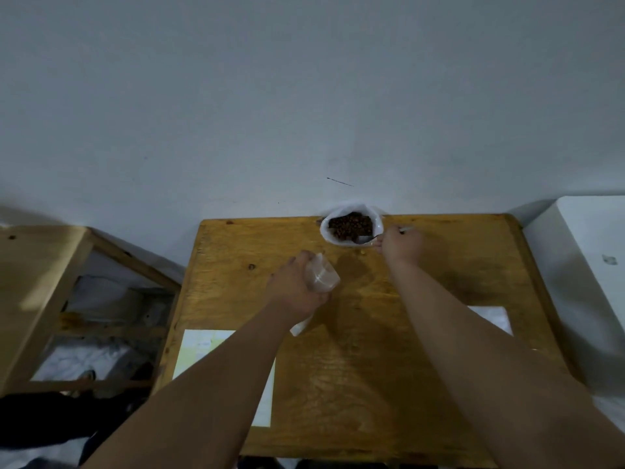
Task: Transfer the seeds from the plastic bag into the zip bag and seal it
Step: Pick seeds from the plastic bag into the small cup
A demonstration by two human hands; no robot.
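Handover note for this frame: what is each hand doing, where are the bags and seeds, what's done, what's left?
Left hand grips the clear zip bag above the table.
Right hand holds a spoon, its bowl at the rim of the plastic bag.
The seeds are in the plastic bag; I cannot tell if any are in the zip bag.
Left: spoon the seeds across and seal.

The plastic bag (pixel 325 233), seeds (pixel 350 224) in it, stands at the far edge of the tabletop (pixel 372 367), right of middle. The right hand (pixel 402 247) holds the spoon (pixel 365 238) at its near rim. Before and left of it the left hand (pixel 292 286) holds the zip bag (pixel 322 275). A paper sheet (pixel 203 350) lies toward the near left corner
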